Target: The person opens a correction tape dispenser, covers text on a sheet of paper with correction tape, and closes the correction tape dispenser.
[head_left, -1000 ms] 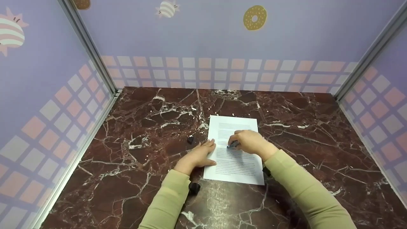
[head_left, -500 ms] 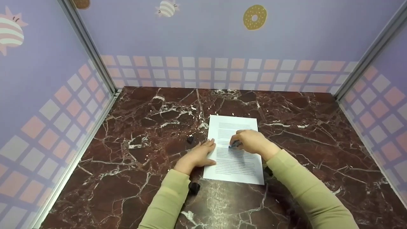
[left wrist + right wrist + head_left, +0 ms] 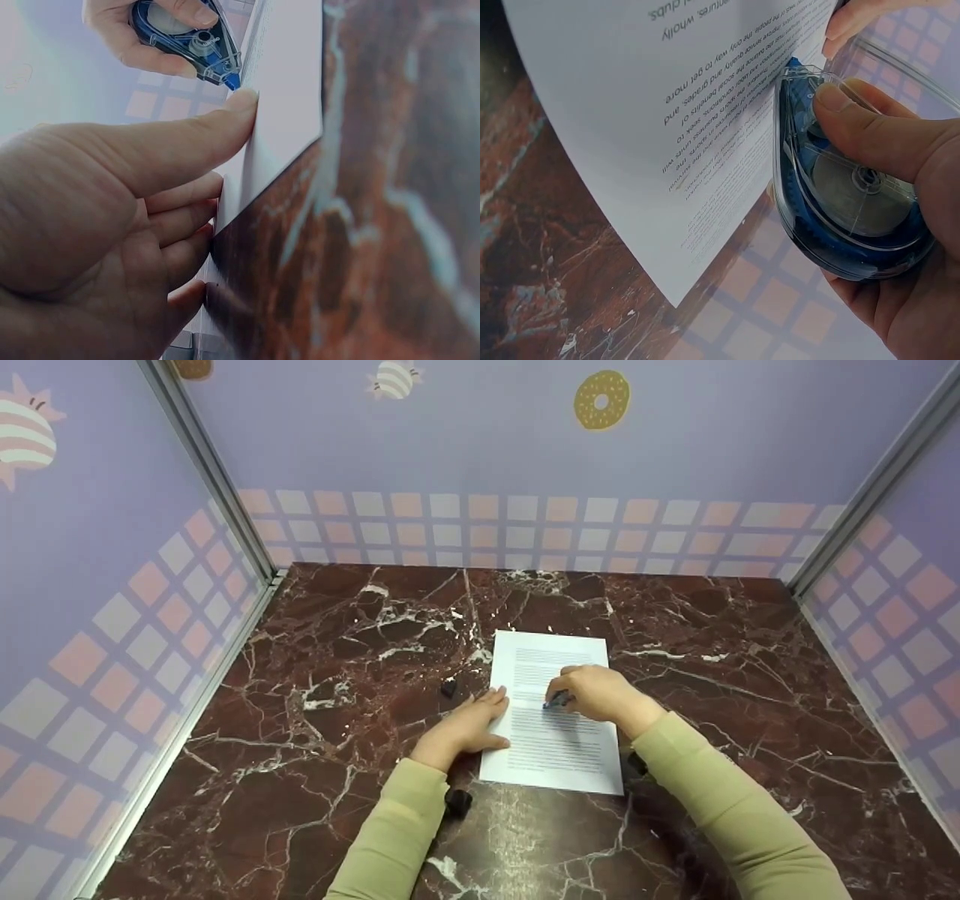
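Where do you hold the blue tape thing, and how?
Hold the blue tape thing by its wide rounded body, probably coming from behind, away from the paper: its flat sides suit a pinch, and its narrow blue tip faces the paper, so keep that free.

glare brightens the tabletop (image 3: pixel 514 847) below the paper (image 3: pixel 551 754). the left wrist view looks washed out, the right wrist view dimmer.

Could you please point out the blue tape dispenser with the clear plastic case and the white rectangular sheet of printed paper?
Blue tape dispenser with clear plastic case (image 3: pixel 847 196): right wrist view, on its pale reel.
White rectangular sheet of printed paper (image 3: pixel 553 744): head view, on its printed lower half.
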Demonstrator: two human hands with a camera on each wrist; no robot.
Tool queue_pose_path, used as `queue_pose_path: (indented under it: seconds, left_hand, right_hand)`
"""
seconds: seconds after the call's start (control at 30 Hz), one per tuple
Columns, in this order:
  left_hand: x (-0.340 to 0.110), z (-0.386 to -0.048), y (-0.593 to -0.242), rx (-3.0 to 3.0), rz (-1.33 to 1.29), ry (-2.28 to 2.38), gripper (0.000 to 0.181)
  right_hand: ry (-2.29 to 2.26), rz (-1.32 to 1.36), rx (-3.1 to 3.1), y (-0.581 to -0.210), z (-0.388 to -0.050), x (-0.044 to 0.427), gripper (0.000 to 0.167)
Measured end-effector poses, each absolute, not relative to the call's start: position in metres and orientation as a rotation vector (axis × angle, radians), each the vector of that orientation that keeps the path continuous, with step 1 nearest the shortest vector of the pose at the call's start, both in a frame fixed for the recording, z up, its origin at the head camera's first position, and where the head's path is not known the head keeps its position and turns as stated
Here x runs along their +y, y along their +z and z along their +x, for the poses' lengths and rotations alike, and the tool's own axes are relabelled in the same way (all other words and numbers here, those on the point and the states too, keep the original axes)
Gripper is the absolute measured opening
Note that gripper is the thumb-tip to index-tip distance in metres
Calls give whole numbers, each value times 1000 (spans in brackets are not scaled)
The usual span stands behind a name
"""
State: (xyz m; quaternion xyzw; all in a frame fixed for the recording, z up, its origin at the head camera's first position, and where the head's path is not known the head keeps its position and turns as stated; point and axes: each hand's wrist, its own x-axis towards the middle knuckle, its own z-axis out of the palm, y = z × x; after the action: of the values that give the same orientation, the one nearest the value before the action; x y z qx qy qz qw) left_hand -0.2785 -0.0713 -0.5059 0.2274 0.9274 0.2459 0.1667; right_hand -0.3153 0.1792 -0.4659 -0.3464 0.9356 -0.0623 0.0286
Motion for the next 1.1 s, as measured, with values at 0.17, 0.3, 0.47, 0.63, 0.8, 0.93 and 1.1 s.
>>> queue_pose_path:
  seconds: [0.17, 0.3, 0.47, 0.63, 0.8, 0.93, 1.1]
  left_hand:
    - [-71, -279, -506, 2643, 654, 693, 83]
    - [-71, -280, -507, 2648, 652, 696, 83]
    - [-71, -279, -508, 2653, 649, 703, 84]
    - [-71, -280, -507, 2645, 666, 709, 83]
    - [-71, -279, -507, 2644, 664, 706, 82]
    - [-71, -278, -506, 2642, 650, 705, 83]
    - [-71, -279, -506, 2642, 651, 709, 82]
  right_hand:
    - [-186, -1062, 2886, -465, -316, 180, 29]
    - [-183, -1047, 2890, -465, -316, 181, 28]
    - [-179, -1024, 2886, -465, -315, 182, 27]
    - [-175, -1051, 2889, -465, -314, 185, 28]
    - [-172, -1052, 2898, -465, -314, 187, 28]
    - [-169, -1045, 2905, -466, -315, 188, 27]
    - [-174, -1064, 2907, -465, -314, 190, 27]
